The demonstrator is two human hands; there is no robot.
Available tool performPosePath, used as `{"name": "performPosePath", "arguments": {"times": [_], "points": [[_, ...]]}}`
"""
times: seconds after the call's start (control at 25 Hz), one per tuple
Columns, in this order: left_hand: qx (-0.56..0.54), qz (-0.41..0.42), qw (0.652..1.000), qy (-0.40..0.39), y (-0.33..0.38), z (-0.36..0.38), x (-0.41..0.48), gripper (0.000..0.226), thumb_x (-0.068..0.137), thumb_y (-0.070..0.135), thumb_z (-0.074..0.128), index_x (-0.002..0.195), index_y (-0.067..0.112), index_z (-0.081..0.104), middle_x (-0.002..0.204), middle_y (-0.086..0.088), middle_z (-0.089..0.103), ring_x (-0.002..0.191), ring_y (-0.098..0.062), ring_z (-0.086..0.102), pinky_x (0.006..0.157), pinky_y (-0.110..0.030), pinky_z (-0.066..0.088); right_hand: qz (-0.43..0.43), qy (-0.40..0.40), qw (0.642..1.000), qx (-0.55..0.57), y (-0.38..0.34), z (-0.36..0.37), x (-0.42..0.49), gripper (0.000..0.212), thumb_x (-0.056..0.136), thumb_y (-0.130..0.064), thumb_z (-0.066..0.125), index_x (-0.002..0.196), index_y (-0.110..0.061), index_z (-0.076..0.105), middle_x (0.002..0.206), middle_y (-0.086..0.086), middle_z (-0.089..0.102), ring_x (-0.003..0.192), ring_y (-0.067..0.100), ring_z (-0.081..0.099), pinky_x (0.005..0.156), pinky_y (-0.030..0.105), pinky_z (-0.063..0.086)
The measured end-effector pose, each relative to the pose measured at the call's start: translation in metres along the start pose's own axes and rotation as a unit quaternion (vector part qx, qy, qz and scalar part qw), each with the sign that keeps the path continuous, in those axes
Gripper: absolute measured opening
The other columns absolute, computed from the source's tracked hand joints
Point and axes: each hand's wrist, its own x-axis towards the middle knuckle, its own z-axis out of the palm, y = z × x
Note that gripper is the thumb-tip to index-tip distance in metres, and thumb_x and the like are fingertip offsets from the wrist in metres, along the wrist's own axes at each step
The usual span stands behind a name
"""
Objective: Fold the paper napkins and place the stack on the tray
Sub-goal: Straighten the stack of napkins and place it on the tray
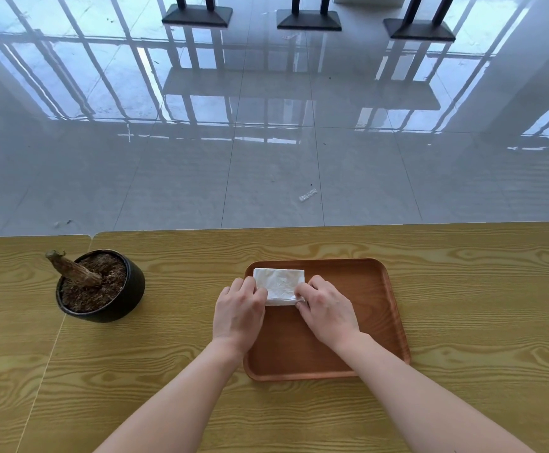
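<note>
White paper: napkin stack [279, 282], folded, lying in the far left corner of the tray [394, 308]. Your left hand [239, 310] holds its left end, fingers curled over the edge; your right hand [328, 308] pinches its near right corner. Risk: if you lift away with fingers clinging, the top sheets may drag, fan out or slide over the tray's rim. Dark pot [103, 286] stands well left of the tray.

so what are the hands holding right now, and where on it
Both hold the folded napkin stack on the tray: left hand grips its left end, right hand pinches its near right corner.
</note>
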Motion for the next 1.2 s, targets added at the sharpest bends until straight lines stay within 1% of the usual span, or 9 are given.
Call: {"name": "performPosePath", "arguments": {"times": [0.24,0.52,0.68,0.84,1.0,1.2], "points": [[-0.009,0.001,1.0,0.007,-0.001,-0.001,0.003,0.018,0.077,0.007,0.075,0.065,0.012,0.062,0.07,-0.003,0.057,0.063,-0.023,0.053,0.052,-0.036,0.048,0.015,0.009,1.0,0.009,0.001,0.0,0.008,0.008,0.095,-0.029,0.057,0.101,-0.025,0.06,0.097,-0.006,0.053,0.089,0.017,0.053,0.064,0.035,0.052],[-0.004,-0.002,1.0,0.007,-0.001,0.001,0.004,0.02,0.074,0.006,0.076,0.063,0.012,0.061,0.068,-0.003,0.056,0.061,-0.024,0.053,0.048,-0.035,0.046,0.013,0.009,1.0,0.005,0.002,0.001,0.01,0.009,0.095,-0.028,0.057,0.102,-0.024,0.061,0.097,-0.005,0.053,0.09,0.018,0.054,0.064,0.035,0.052],[0.005,0.002,1.0,0.004,-0.001,0.002,0.006,0.024,0.073,0.002,0.077,0.061,0.012,0.058,0.066,-0.004,0.055,0.059,-0.024,0.051,0.045,-0.034,0.042,0.015,0.008,1.0,0.005,0.001,0.003,0.01,0.008,0.095,-0.029,0.057,0.101,-0.024,0.06,0.098,-0.005,0.053,0.09,0.018,0.053,0.064,0.034,0.051],[0.002,0.004,1.0,0.002,0.0,0.002,0.007,0.027,0.069,0.001,0.079,0.059,0.012,0.056,0.064,-0.004,0.053,0.057,-0.024,0.05,0.044,-0.031,0.034,0.018,0.011,1.0,0.007,0.001,0.006,0.012,0.006,0.095,-0.028,0.057,0.1,-0.025,0.059,0.097,-0.005,0.052,0.089,0.018,0.053,0.062,0.033,0.05],[0.01,0.005,1.0,-0.002,0.0,0.001,0.007,0.03,0.063,-0.002,0.081,0.058,0.012,0.056,0.062,-0.004,0.052,0.055,-0.024,0.05,0.044,-0.03,0.03,0.017,0.011,1.0,-0.001,0.001,0.007,0.013,0.007,0.095,-0.028,0.055,0.1,-0.025,0.06,0.097,-0.005,0.052,0.089,0.019,0.053,0.06,0.032,0.046],[0.014,0.004,1.0,-0.011,0.002,-0.001,0.007,0.03,0.063,-0.003,0.081,0.057,0.011,0.055,0.061,-0.004,0.053,0.056,-0.025,0.051,0.042,-0.032,0.034,0.017,0.005,1.0,0.0,0.0,0.005,0.013,0.008,0.096,-0.029,0.054,0.101,-0.026,0.06,0.097,-0.005,0.052,0.09,0.018,0.053,0.061,0.031,0.044]]}}
